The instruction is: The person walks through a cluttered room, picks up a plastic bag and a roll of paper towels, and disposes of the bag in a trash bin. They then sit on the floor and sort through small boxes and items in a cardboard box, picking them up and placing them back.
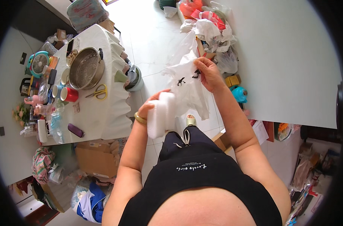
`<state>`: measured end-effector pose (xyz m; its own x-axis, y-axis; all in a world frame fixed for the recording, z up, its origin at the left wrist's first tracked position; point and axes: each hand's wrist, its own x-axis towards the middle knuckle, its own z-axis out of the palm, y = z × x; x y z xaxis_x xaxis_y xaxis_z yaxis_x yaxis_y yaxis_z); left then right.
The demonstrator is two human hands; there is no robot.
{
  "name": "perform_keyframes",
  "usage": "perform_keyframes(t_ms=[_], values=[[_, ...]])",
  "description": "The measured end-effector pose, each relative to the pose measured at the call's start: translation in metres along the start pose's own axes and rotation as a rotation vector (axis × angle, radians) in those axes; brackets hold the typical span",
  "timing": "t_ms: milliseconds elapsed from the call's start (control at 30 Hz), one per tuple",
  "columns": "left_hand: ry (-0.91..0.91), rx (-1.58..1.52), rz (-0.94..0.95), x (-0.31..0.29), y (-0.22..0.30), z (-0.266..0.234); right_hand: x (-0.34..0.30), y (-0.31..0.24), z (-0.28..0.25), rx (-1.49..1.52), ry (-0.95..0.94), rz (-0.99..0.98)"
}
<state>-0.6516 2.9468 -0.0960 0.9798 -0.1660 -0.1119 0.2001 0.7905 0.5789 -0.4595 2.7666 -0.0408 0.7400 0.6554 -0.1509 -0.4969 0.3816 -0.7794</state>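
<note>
My left hand (pixel 148 107), with a bangle at the wrist, is closed around a white foam block (pixel 158 118) with rounded ends, which may be two pieces side by side. Thumb and fingers pinched, my right hand (pixel 211 77) grips the upper right of a thin, translucent white plastic bag (pixel 188 90) with black print. The bag hangs in front of my body, and its left side meets or overlaps the foam block. Whether the left fingers also touch the bag is hidden.
A cloth-covered table (pixel 111 116) at left carries a steel steamer pot (pixel 86 68), yellow-handled scissors (pixel 100 92), a red mug (pixel 69 94), a purple case (pixel 76 130) and a small fan (pixel 39 64). A bin (pixel 135 81) stands beside it. Plastic bags (pixel 211 32) are piled ahead.
</note>
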Motion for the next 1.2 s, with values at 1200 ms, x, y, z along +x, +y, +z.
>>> perform_keyframes(t_ms=[1200], values=[[0.165,0.482,0.229,-0.042,0.015,0.007,-0.024,0.057,-0.062,-0.325,0.274,0.060]])
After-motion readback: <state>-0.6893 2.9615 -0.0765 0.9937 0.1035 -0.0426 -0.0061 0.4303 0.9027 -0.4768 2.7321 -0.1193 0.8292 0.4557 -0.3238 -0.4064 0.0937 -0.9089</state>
